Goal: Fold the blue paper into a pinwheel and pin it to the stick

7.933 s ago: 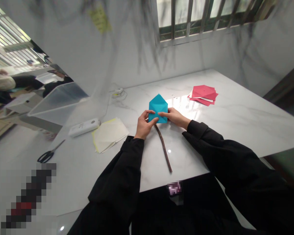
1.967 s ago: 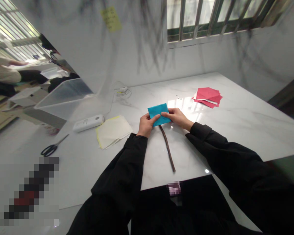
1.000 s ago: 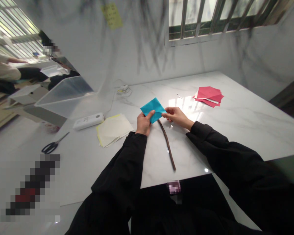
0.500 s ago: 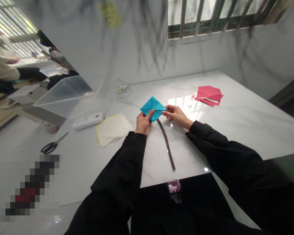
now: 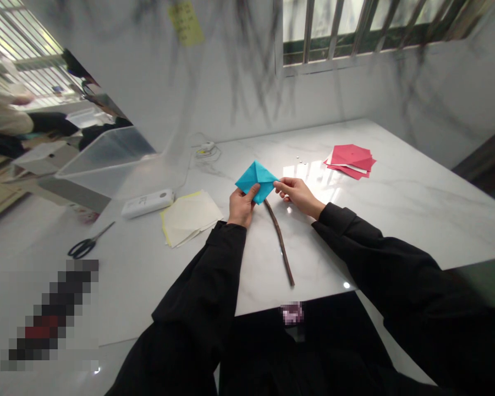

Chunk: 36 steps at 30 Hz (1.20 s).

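A folded blue paper (image 5: 256,179) is held up a little above the white marble table (image 5: 396,203), turned like a diamond. My left hand (image 5: 241,206) pinches its lower edge with the thumb on top. My right hand (image 5: 297,193) pinches its right corner with thumb and fingers. Just below the paper a thin brown stick (image 5: 279,242) lies on the table, running toward me.
A stack of red papers (image 5: 350,160) lies at the far right. Cream and yellow sheets (image 5: 190,218), a white remote-like device (image 5: 147,202), black scissors (image 5: 86,246) and a clear plastic bin (image 5: 107,162) are on the left. A person sits far left.
The blue paper was pressed flat as a square on the table, then lifted and rotated into a diamond; both hands still grip it and have barely shifted in the last half second.
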Motion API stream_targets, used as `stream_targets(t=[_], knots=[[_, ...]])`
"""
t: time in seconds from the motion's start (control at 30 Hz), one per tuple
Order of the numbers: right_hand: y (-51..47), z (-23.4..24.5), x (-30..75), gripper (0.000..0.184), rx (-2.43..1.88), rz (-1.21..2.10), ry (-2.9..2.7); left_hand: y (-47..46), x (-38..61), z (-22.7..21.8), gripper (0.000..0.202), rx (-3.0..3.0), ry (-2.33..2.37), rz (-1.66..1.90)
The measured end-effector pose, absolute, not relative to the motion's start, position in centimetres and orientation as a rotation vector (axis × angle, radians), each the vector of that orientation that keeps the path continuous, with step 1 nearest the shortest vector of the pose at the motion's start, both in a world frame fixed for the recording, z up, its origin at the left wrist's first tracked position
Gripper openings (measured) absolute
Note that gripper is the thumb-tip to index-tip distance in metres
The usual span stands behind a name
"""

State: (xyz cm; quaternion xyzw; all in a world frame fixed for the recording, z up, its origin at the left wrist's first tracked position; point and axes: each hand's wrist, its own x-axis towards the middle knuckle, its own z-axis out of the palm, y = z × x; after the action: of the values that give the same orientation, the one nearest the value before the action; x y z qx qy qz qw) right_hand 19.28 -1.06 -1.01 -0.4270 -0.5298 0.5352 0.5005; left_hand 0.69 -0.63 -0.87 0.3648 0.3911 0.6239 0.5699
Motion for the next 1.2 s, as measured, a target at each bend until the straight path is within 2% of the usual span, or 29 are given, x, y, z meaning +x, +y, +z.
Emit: stream_targets(t=[0.23,0.4,0.73,1.2], knots=[[-1.43,-0.54,18.75,0.036,-1.046,1.224,-1.446,-0.49,0.80,-1.08,0.060,0.839,0.924,1.499],[-1.32,-0.60,18.81,0.035,-1.081,1.229,-1.413,-0.51,0.78,-1.09,0.060,0.856,0.940,1.502],[-1.18,-0.71,18.93,0.044,-1.069,1.305,-1.357,-0.51,0.82,-1.10,0.058,0.869,0.950,1.513],[-1.41,-0.65,19.11,0.066,-1.009,1.307,-1.327,-0.65,0.72,-1.04,0.064,0.878,0.956,1.489]])
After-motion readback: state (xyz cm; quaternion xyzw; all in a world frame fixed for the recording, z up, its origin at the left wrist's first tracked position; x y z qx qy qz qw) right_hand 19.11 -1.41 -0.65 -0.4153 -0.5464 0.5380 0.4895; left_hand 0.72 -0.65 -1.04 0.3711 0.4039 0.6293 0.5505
